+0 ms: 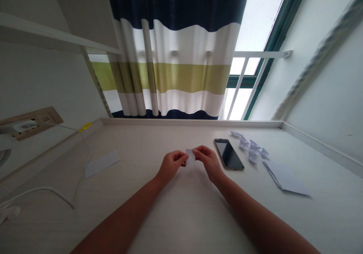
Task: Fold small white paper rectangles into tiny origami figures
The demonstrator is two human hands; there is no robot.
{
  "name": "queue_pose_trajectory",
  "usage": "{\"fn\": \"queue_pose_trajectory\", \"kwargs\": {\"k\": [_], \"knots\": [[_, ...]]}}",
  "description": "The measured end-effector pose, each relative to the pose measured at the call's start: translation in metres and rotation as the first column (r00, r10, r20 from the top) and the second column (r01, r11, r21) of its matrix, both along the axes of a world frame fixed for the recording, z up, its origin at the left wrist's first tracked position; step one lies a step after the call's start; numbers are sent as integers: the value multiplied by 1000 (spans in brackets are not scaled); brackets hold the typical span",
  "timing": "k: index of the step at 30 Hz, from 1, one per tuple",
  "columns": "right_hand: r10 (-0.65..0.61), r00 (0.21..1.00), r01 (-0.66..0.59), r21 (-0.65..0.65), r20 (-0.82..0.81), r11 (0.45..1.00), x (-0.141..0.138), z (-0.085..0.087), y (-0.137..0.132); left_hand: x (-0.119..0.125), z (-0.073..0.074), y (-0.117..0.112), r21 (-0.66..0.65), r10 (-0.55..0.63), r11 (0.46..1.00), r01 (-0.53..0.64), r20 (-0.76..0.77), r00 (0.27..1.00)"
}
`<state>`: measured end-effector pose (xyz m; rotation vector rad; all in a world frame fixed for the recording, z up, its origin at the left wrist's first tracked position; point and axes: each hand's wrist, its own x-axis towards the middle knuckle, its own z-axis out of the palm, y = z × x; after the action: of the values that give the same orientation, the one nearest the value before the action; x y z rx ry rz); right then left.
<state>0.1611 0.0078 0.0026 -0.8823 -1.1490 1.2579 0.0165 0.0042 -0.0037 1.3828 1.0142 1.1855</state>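
White paper piece: centre of the frame, low over the counter, held between both hands.
Left hand: fingertips pinch its left edge.
Right hand: fingertips pinch its right edge.
Smartphone: just right of the right hand, lying flat.

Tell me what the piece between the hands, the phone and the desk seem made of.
Piece: thin matte white paper, probably; left hand and right hand pinch its edges.
Phone: glossy glass face with bright reflection, metallic-looking rim.
Desk: pale wood-grain laminate, likely; faint streaks, dull sheen.
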Motion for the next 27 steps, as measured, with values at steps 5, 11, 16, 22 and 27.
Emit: {"fn": "queue_pose_trajectory", "kwargs": {"k": [5, 11, 16, 22, 27], "knots": [[-10, 1000, 10, -9, 0, 1000, 1, 0, 0, 0, 3, -2, 36, 40, 999, -37, -84, 996], [0, 1000, -1, -51, -19, 999, -1, 0, 0, 1, 1, -1, 74, 67, 995, -60, -97, 993], [44, 999, -46, -141, -23, 989, -2, 0, 0, -2, -3, 1, 99, 94, 992, -82, -124, 988], [40, 999, -40, -118, -7, 992, -1, -1, 1, -3, -3, 1, 95, 50, 995, -38, -126, 991], [17, 999, -20, -94, -29, 995, 1, -4, 4, -2, 1, -3, 51, -23, 998, 36, -233, 972]]}}
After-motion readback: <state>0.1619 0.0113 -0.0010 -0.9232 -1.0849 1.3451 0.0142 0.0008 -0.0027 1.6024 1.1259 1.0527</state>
